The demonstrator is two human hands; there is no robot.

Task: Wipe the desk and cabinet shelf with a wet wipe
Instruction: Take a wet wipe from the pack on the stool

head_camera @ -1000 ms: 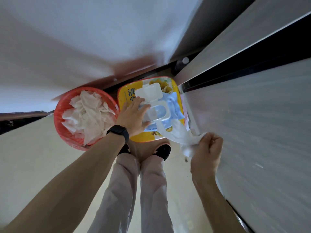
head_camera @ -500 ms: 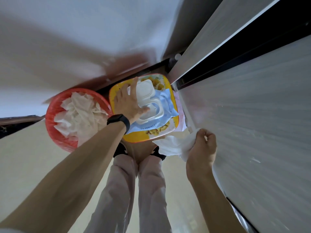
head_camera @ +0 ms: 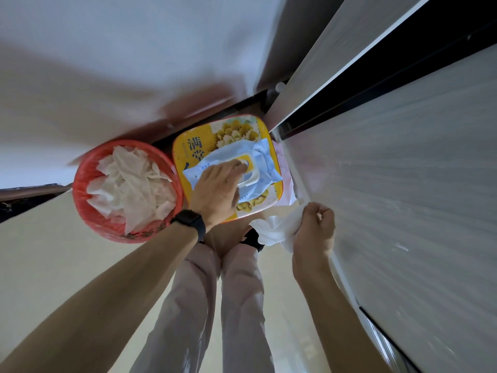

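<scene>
Right hand point(head_camera: 313, 230) clenches a wet wipe point(head_camera: 274, 231) — left hand point(head_camera: 217, 191) presses flat on the wipe pack point(head_camera: 258, 160).

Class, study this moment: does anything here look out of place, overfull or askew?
The red basket is heaped with crumpled used wipes up to its rim. The wipe pack lies skewed across the yellow tin. Nothing looks spilled or damaged.

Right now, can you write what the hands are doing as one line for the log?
left hand: pressing wipe pack lid | right hand: holding wet wipe | red basket: full of used wipes
</scene>
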